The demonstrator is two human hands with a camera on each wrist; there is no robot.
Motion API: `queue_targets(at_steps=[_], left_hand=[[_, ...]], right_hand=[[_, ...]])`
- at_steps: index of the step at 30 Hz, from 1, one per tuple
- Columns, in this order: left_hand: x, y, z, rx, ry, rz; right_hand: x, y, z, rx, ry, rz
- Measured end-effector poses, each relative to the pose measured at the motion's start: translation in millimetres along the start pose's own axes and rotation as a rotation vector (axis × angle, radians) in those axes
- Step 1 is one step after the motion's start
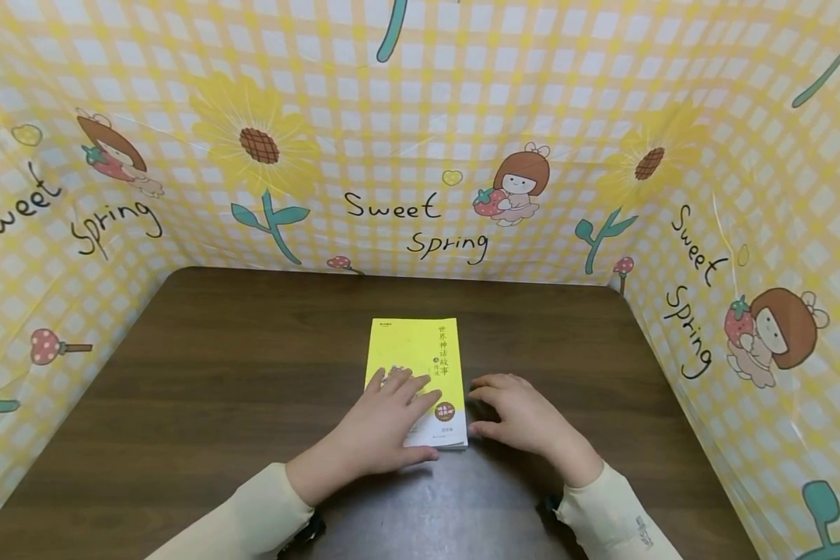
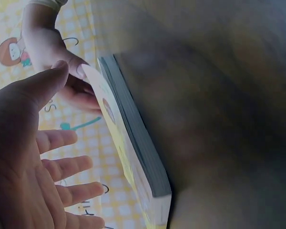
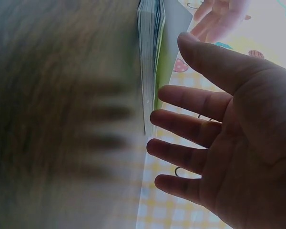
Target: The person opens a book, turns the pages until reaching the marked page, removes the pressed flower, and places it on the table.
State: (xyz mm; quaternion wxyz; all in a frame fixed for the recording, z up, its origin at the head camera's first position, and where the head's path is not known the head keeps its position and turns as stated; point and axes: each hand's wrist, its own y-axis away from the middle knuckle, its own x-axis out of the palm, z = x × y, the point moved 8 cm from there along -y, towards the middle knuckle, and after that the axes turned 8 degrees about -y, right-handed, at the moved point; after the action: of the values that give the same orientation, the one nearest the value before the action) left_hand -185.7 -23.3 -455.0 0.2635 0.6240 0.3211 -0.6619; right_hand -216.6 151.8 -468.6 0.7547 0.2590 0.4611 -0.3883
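A yellow paperback book with a white lower part and Chinese lettering lies on the dark wooden table. My left hand is over the cover's lower left part, its fingers spread and straight, hiding some of the picture. Just beyond the right edge of the book is my right hand, with relaxed, slightly bent fingers and nothing in its grasp. The left wrist view shows the page block from its bottom edge, the front cover standing a little away from the pages at the corner near the right thumb. In the right wrist view, parted fingers point toward the page edges.
The brown wooden table extends on both sides of the book. A yellow checked cloth with flowers, cartoon girls and "Sweet Spring" lettering walls in its back, left and right sides.
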Motion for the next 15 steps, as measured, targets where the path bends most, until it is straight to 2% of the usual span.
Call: queue_targets(at_steps=[9,15], left_hand=[[8.2,-13.1,-13.8,0.038,-0.042,0.011],[11.6,-19.0,-21.7,0.036,-0.027,0.032]], right_hand=[[3,-1.4,1,-0.003,0.019,0.004],[5,-1.4,1,-0.015,0.018,0.004]])
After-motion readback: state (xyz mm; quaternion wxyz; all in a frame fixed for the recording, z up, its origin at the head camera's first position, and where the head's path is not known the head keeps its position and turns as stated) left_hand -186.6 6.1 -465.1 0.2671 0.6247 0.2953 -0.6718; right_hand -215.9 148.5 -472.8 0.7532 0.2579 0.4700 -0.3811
